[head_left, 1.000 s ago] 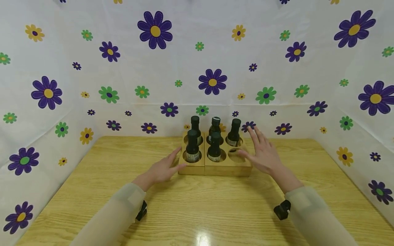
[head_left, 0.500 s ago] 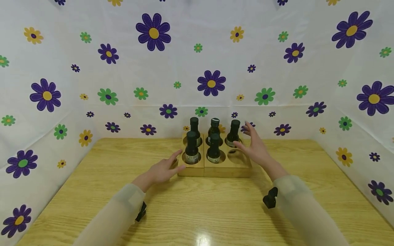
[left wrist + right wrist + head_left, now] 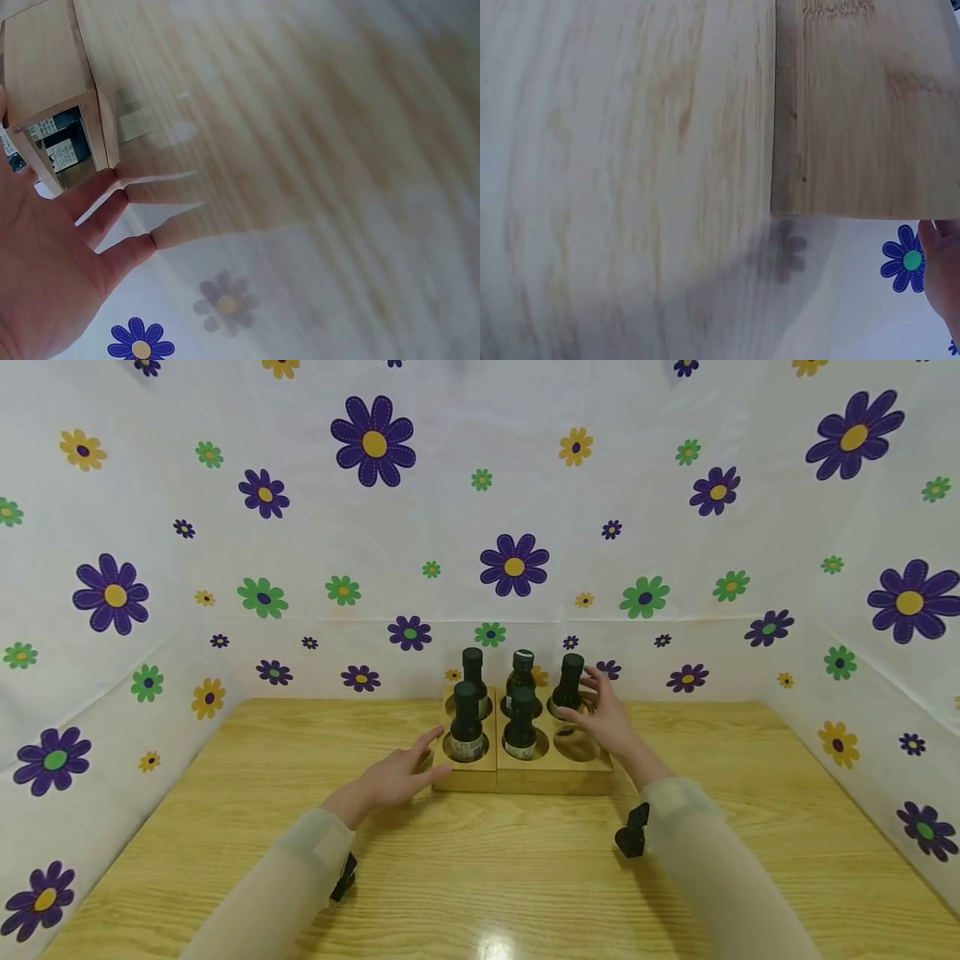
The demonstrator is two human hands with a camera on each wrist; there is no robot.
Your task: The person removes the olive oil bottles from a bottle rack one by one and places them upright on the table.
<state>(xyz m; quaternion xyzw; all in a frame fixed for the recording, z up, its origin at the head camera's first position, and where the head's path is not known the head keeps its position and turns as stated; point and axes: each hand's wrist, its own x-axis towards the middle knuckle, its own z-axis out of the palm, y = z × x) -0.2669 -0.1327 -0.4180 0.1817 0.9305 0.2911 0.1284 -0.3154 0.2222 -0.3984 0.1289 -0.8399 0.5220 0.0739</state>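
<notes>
In the head view, dark green bottles with pale labels stand in round holes of a two-part wooden rack. My right hand grips the back right bottle, thumb in front and fingers curled behind its right side. Only part of this hand shows in the right wrist view, at the edge beyond the rack. My left hand lies at the rack's left end, fingers extended, thumb near the front left bottle. In the left wrist view, its spread fingers are beside the rack.
The rack stands on a wood-grain table near a white flower-print cloth, which rises behind and along both sides. Other bottles, such as the back middle bottle and front middle bottle, stand close together. Each wrist carries a small black camera.
My right hand has moved left and its fingers have closed in around the back right bottle. The left hand has stayed beside the rack. The head view has tilted slightly.
</notes>
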